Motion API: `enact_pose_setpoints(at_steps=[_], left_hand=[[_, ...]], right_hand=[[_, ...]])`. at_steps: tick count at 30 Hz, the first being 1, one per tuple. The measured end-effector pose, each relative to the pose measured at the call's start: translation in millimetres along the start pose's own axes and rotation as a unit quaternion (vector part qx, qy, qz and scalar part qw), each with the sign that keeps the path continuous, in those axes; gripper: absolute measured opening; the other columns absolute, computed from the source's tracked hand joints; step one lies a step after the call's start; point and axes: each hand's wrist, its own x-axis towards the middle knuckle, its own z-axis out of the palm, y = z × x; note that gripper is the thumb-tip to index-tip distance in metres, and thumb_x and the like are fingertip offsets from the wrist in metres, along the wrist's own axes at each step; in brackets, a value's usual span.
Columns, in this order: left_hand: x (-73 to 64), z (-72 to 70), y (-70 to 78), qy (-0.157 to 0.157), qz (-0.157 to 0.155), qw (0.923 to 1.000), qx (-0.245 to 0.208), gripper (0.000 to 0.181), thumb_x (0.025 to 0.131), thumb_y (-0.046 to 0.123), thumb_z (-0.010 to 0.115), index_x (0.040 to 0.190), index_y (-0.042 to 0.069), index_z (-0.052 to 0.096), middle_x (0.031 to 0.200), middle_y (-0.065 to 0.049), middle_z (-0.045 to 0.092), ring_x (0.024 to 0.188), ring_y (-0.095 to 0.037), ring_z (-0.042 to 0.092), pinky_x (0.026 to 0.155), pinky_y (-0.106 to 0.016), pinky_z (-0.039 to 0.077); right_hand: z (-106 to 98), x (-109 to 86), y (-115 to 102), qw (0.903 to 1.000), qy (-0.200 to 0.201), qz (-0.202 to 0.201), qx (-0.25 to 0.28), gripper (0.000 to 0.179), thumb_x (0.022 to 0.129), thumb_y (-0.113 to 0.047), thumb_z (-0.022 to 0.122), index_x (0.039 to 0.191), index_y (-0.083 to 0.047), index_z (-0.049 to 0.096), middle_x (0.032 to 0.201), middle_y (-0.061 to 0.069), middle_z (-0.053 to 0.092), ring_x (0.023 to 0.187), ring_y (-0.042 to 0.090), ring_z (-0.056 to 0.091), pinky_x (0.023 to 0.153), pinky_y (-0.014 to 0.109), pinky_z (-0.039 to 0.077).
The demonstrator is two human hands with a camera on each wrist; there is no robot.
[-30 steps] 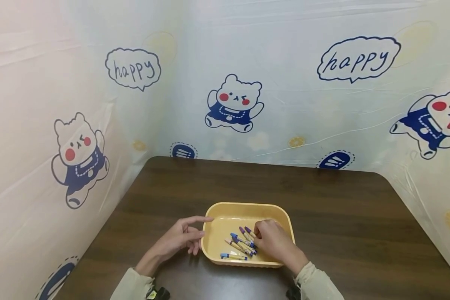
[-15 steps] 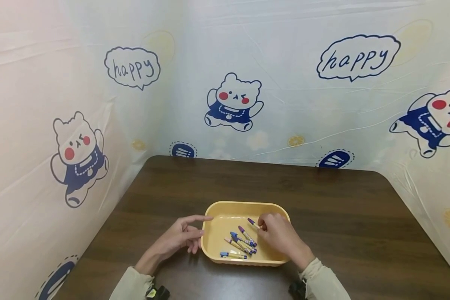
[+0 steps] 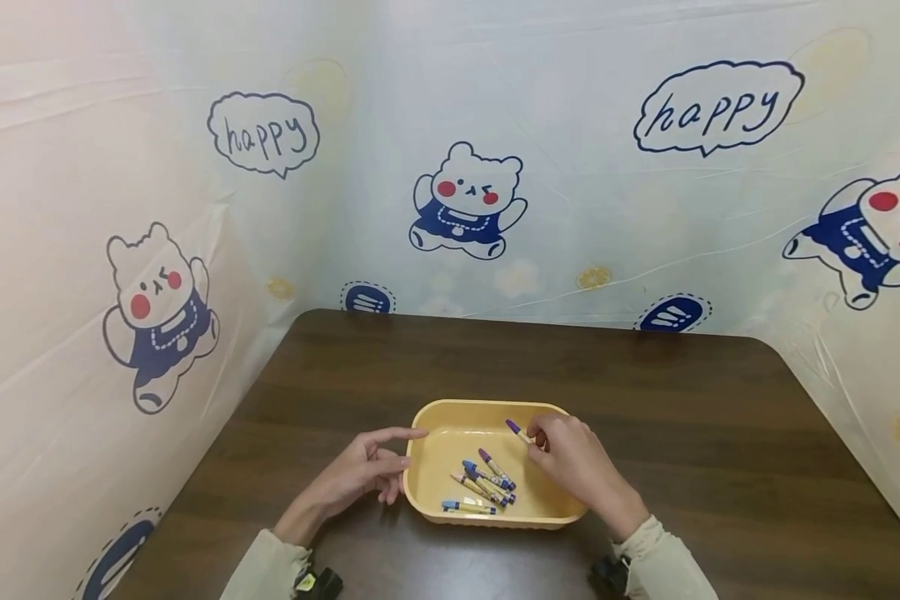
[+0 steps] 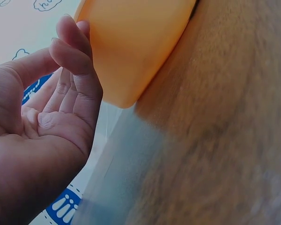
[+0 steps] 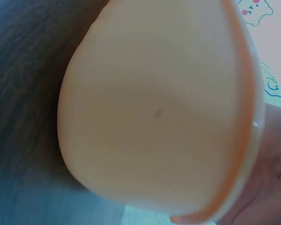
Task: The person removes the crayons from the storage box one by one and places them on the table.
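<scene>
Thumb and fingers of my right hand (image 3: 573,454) pinch a purple-tipped crayon (image 3: 515,428) above the right part of a yellow tray (image 3: 437,471). Its lower end is hidden by the fingers. In the tray lie several more crayons: a purple one (image 3: 497,469), a light blue one (image 3: 468,507) and a loose pile of blue and pale-tipped ones (image 3: 483,487). My left hand (image 3: 363,471) is at the tray's left rim, index finger extended over it and thumb by its side. The right wrist view shows mostly the tray's outer wall (image 5: 154,84), with part of my right hand (image 5: 271,159) beyond the rim.
The tray stands on a dark brown wooden table (image 3: 330,367), near its front. A pale curtain (image 3: 570,125) printed with bears and "happy" bubbles closes off the back and both sides.
My right hand has drawn the purple-tipped crayon away from the others, up and to the right. My left hand stays at the left rim.
</scene>
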Motion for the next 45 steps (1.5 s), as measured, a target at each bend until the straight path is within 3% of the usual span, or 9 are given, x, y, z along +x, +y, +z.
enact_pose_setpoints(at_steps=[7,19,30,33,36,41,45], left_hand=[[1.1,-0.4,-0.2,-0.003,0.001,1.0000,-0.003,0.050,0.100,0.000,0.054,0.147,-0.006,0.039,0.075,-0.009,0.069,0.057,-0.014,0.063,0.052,-0.024,0.053],[-1.1,-1.5,1.0,-0.008,0.010,0.9999,-0.008,0.050,0.100,-0.001,0.053,0.147,-0.007,0.038,0.075,-0.008,0.069,0.058,-0.013,0.063,0.052,-0.024,0.052],[-1.3,-2.1,0.3,-0.003,-0.001,1.0000,-0.005,0.050,0.100,0.001,0.055,0.148,-0.004,0.040,0.076,-0.008,0.070,0.058,-0.014,0.063,0.053,-0.024,0.054],[-1.0,-2.5,0.3,-0.001,0.000,1.0000,-0.001,0.050,0.100,0.001,0.055,0.147,-0.004,0.041,0.076,-0.008,0.070,0.058,-0.014,0.063,0.053,-0.024,0.054],[-0.7,-2.8,0.5,0.000,0.000,1.0000,0.002,0.050,0.100,0.001,0.055,0.147,-0.003,0.041,0.076,-0.008,0.070,0.058,-0.014,0.063,0.053,-0.024,0.054],[-0.5,-2.5,0.7,0.000,-0.003,1.0000,0.002,0.051,0.100,0.002,0.056,0.148,-0.003,0.041,0.076,-0.008,0.070,0.059,-0.014,0.063,0.053,-0.024,0.054],[-0.5,-2.4,0.2,0.000,-0.003,1.0000,0.000,0.051,0.100,0.003,0.056,0.148,-0.003,0.041,0.076,-0.008,0.070,0.059,-0.014,0.064,0.053,-0.024,0.054]], right_hand=[[-15,-10.9,5,0.9991,0.033,-0.006,0.026,0.013,0.076,-0.001,0.075,0.082,-0.011,0.069,0.070,-0.007,0.060,0.064,0.007,0.055,0.058,0.023,0.047],[-32,-31.2,18,0.9957,0.091,0.001,0.018,0.014,0.074,0.000,0.076,0.083,-0.009,0.071,0.072,-0.007,0.060,0.065,0.007,0.057,0.060,0.024,0.051],[-41,-51.5,34,0.9858,0.146,0.022,0.080,0.012,0.079,-0.001,0.078,0.083,-0.010,0.071,0.073,-0.007,0.062,0.065,0.004,0.057,0.057,0.022,0.052],[-40,-54.3,40,0.9826,0.153,0.054,0.090,0.009,0.081,-0.003,0.078,0.084,-0.009,0.072,0.073,-0.006,0.064,0.065,0.005,0.059,0.057,0.021,0.052],[-39,-56.2,45,0.9759,0.143,0.121,0.111,0.005,0.083,-0.007,0.077,0.087,-0.008,0.073,0.075,-0.004,0.067,0.067,0.008,0.063,0.059,0.021,0.051],[-35,-59.0,50,0.9557,0.090,0.227,0.163,0.013,0.086,-0.015,0.076,0.095,-0.006,0.076,0.083,0.002,0.072,0.072,0.014,0.068,0.059,0.023,0.050],[-30,-59.2,54,0.9455,0.050,0.259,0.191,0.017,0.087,-0.014,0.075,0.099,-0.001,0.074,0.085,0.006,0.072,0.068,0.020,0.068,0.055,0.025,0.053]])
